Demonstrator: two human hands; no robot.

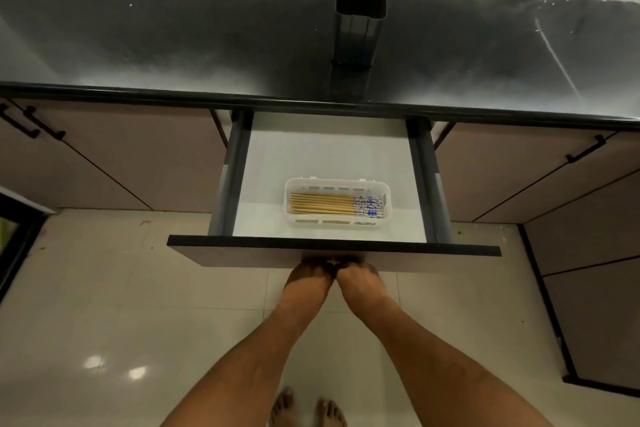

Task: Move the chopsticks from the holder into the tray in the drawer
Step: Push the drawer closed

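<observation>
1. Bare feet on the pale floor tiles sit nearest, with both forearms reaching up to the drawer front.
2. Left hand and right hand are side by side, touching, fingers curled under the front panel's lower edge; what they grip is hidden.
3. Chopsticks already lie flat in the white tray, patterned ends pointing right.
4. Dark holder on the far countertop looks empty, so I'd say only shutting the drawer is left.
5. Plenty of bare drawer floor beyond the tray, and it sits low, so it should clear the counter edge fine.
</observation>
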